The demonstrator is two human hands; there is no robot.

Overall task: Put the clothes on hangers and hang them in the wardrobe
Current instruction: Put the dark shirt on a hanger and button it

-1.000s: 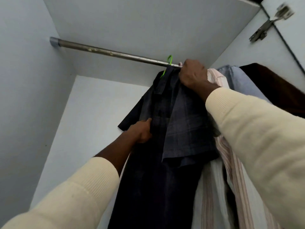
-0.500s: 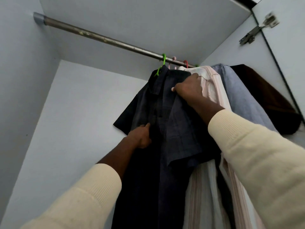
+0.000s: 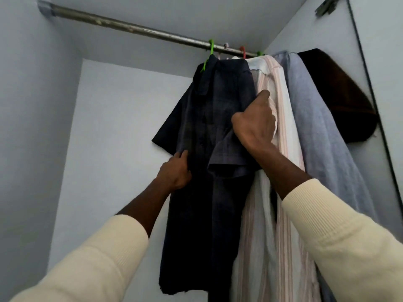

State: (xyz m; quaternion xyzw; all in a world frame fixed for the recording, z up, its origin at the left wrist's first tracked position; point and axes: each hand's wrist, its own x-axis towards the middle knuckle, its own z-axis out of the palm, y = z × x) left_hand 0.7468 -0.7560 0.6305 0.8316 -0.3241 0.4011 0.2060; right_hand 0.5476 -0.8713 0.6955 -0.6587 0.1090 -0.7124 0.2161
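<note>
A dark navy short-sleeved shirt hangs from a green hanger on the metal rail of the wardrobe. My left hand grips the shirt's front edge at mid height. My right hand holds the shirt's right sleeve and shoulder, fingers curled into the cloth, thumb against the striped shirt beside it. To the right on the same rail hang a pink-and-white striped shirt, a pale blue shirt and a dark brown garment.
White wardrobe walls close in on the left and at the back. The rail's left stretch is bare. A red hanger hook shows above the striped shirt. A door hinge sits at the top right.
My right hand has come down from the collar at the rail to the navy shirt's right sleeve. My left hand keeps its hold on the front edge. The view has tilted lower.
</note>
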